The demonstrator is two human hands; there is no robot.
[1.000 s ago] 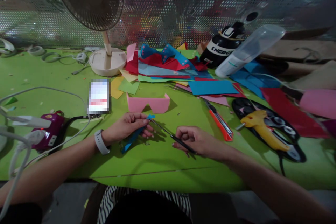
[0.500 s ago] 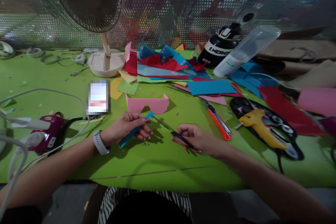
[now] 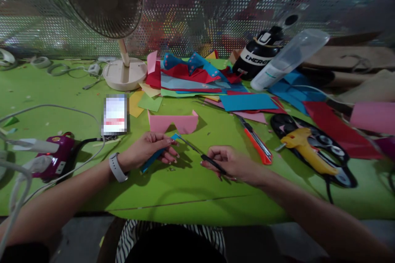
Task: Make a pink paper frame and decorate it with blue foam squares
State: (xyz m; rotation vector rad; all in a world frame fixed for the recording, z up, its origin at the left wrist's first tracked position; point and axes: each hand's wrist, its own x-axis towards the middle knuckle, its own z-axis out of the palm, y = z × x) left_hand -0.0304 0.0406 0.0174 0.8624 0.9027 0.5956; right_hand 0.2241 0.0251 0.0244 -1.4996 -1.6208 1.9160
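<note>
My left hand (image 3: pixel 157 148) pinches a narrow blue paper strip (image 3: pixel 151 162), whose upper end sticks out past the fingertips. In my right hand (image 3: pixel 226 162) are black-handled scissors (image 3: pixel 212 163), fingers closed round the handles. The scissor blades point up and left, with their tips at the strip's upper end. Just beyond my hands a pink paper glasses shape (image 3: pixel 185 122) stands on the green table (image 3: pixel 185 209).
An orange cutter (image 3: pixel 257 144) and a yellow glue gun (image 3: pixel 308 152) lie to the right. Coloured papers (image 3: pixel 248 102), a black bottle (image 3: pixel 256 57) and a fan (image 3: pixel 125 74) stand behind. Left are a phone (image 3: pixel 115 114) and a purple power strip (image 3: pixel 58 158) with cables.
The scissor tips have shifted slightly at the strip's upper end, and less of the strip shows past my left fingertips. My hands have otherwise barely moved.
</note>
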